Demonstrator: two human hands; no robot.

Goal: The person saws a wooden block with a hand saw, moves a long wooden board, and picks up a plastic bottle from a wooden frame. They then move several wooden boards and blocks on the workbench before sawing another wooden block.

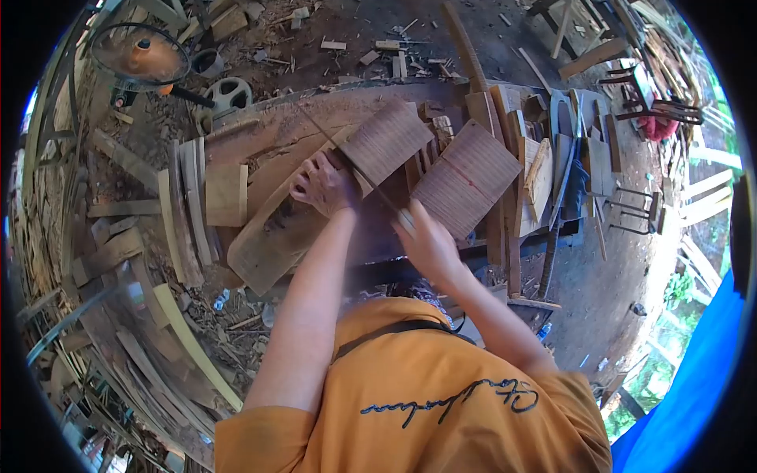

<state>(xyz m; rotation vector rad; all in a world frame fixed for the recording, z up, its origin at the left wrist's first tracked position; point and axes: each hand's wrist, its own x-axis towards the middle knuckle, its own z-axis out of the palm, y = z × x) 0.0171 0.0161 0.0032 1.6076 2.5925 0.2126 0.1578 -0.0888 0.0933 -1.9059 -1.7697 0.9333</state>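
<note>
A long thin dark tool (369, 180), like a saw or file, runs diagonally across the edge of a brown ridged wooden panel (389, 142). My right hand (430, 243) is closed around its near end. On the other side of the tool, my left hand (325, 186) presses at the panel's left corner, its fingers bent; what they grip, if anything, is hidden. Beneath lies a thick wooden plank (264, 251) on the workbench. A second ridged panel (467, 180) with a red mark rests just right of my right hand.
Curved wooden strips (183, 213) and a pale block (226, 195) lie at the bench's left. Boards (538, 180) and long tools crowd its right side. A fan (142, 57) stands at the back left. Small stools (635, 211) stand at the right, and wood scraps litter the ground.
</note>
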